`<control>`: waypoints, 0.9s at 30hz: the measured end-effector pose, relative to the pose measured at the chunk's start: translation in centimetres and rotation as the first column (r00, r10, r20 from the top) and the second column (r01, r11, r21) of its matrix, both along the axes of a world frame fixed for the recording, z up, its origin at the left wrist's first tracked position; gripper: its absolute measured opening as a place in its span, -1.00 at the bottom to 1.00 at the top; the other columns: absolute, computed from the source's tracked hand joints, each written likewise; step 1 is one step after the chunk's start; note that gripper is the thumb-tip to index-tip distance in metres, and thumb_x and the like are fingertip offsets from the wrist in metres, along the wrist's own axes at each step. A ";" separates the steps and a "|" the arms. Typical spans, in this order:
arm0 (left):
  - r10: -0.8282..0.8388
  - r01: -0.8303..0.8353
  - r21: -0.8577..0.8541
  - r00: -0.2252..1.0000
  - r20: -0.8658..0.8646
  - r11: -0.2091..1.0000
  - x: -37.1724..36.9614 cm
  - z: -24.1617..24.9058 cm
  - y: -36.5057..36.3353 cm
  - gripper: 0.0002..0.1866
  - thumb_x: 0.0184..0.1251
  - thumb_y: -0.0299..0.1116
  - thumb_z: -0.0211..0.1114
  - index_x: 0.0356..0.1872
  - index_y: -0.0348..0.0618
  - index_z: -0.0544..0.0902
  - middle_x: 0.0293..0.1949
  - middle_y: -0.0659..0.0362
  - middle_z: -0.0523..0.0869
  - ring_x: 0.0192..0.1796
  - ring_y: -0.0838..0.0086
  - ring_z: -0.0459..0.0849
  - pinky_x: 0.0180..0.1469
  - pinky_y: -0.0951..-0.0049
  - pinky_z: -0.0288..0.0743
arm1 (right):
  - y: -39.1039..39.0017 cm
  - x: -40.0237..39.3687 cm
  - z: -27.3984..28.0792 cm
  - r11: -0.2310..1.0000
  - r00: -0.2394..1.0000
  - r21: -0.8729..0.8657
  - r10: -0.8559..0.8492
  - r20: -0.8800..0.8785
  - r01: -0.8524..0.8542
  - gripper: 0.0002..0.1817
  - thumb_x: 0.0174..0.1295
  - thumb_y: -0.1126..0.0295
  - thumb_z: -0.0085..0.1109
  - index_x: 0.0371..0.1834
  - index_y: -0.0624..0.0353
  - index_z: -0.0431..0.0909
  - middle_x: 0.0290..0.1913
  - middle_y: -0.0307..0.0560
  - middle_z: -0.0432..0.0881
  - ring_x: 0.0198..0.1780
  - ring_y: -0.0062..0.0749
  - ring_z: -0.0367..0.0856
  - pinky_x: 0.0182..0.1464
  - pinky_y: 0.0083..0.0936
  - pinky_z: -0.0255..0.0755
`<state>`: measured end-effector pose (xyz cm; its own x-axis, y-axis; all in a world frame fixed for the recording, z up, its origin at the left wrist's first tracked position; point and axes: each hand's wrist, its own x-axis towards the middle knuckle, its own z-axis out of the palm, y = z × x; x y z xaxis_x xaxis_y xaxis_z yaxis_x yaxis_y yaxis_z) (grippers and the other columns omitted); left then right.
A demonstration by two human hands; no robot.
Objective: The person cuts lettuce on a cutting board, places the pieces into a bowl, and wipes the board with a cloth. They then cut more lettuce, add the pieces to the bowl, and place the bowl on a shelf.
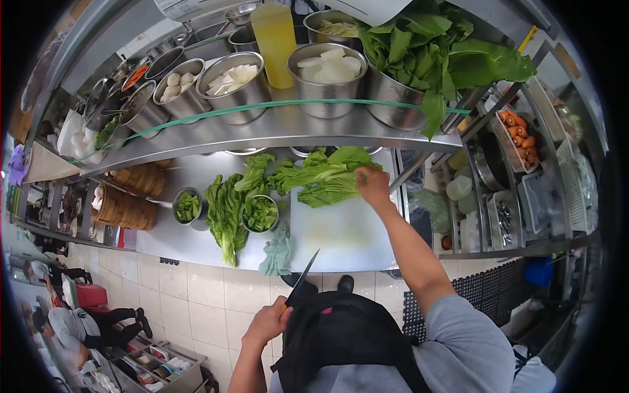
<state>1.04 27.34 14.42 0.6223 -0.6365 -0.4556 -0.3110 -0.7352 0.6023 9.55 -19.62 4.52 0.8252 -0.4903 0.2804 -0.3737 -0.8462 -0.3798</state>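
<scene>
My left hand [265, 323] is closed around the handle of a knife [303, 278], held in front of my body near the counter's front edge, blade pointing up and away. Stretched over the white cutting board [347, 236], my right hand [373, 183] has its fingers closed on the end of the leafy greens [331, 183] lying along the board's far side. More whole lettuce-like greens [226, 206] lie left of the board. Cut leaves fill a metal bowl [261, 214] and another small metal pot [189, 206]. A pale green cloth [278, 252] lies at the board's left edge.
Above the counter, a metal shelf [275, 134] carries several steel pots, a yellow bottle [273, 46] and large green leaves [426, 52]. Bamboo steamers [124, 203] are stacked left. Carrots [519, 137] sit in a right-hand rack. Two people [72, 324] are at the lower left.
</scene>
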 end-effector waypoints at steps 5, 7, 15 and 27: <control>-0.012 0.012 0.004 1.000 -0.021 1.000 0.5 -0.6 -0.7 -0.76 0.61 -0.21 0.24 -0.02 -0.14 0.45 -0.48 -0.19 0.72 -0.46 -0.24 0.71 -0.45 -0.13 0.60 | -1.7 -1.3 8.5 0.872 0.899 0.444 -0.008 0.437 -0.208 -0.81 0.33 0.50 0.30 -0.02 0.18 0.69 -0.08 0.05 0.81 -0.01 0.04 0.77 0.12 -0.29 0.58; -0.001 0.001 -0.010 1.000 0.010 1.000 0.9 -1.0 -1.0 -0.72 0.56 -0.20 0.28 0.03 -0.14 0.48 -0.43 -0.27 0.73 -0.29 -0.36 0.71 -0.23 -0.27 0.56 | -0.9 -2.6 12.0 0.824 0.875 0.490 0.016 0.483 -0.286 -0.82 0.35 0.53 0.27 -0.02 0.23 0.68 -0.04 0.04 0.79 0.05 0.01 0.75 0.20 -0.29 0.56; 0.144 -0.145 -0.007 0.969 0.199 0.989 2.2 -2.2 -1.1 -0.72 0.59 -0.20 0.25 0.07 -0.12 0.43 -0.43 -0.32 0.73 -0.31 -0.39 0.72 -0.27 -0.29 0.58 | 5.5 -14.2 4.5 0.808 0.814 0.131 0.548 0.193 -0.575 -0.64 0.14 0.66 0.27 0.00 0.09 0.73 0.30 0.03 0.63 0.47 0.17 0.46 0.46 -0.08 0.42; 0.120 -0.113 -0.043 0.967 0.227 0.993 -0.1 -4.7 -5.1 -0.72 0.60 -0.19 0.22 0.08 -0.14 0.44 -0.45 -0.26 0.74 -0.35 -0.35 0.73 -0.29 -0.30 0.58 | 11.3 -18.2 -2.6 0.351 0.960 0.898 -0.183 -0.213 0.266 -0.42 0.21 -0.08 0.53 -0.06 0.27 0.67 -0.25 0.05 0.77 -0.33 -0.14 0.76 -0.18 -0.28 0.62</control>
